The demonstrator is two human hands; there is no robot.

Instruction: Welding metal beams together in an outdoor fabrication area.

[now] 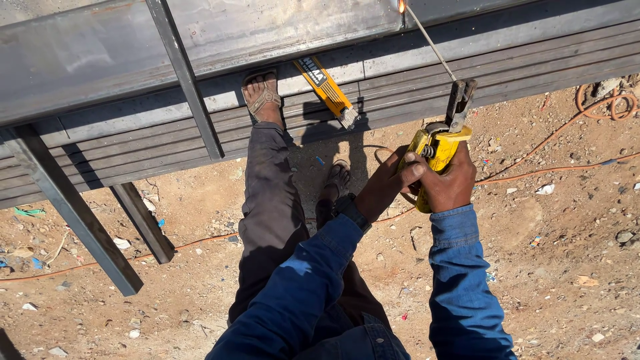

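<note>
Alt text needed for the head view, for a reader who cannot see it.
Both hands, left hand and right hand, grip a yellow welding holder whose rod touches a steel frame with a spark at its tip. One sandalled foot rests on stacked steel bars above sandy ground.

Two hands (pixel 427 177), one electrode holder (pixel 437 150), perhaps two cables (pixel 567 167)

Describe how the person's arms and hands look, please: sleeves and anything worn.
Both arms wear long blue denim sleeves with buttoned cuffs. The left hand is bare, with a dark watch on its wrist. The right hand is bare too, with no gloves or rings visible.
</note>
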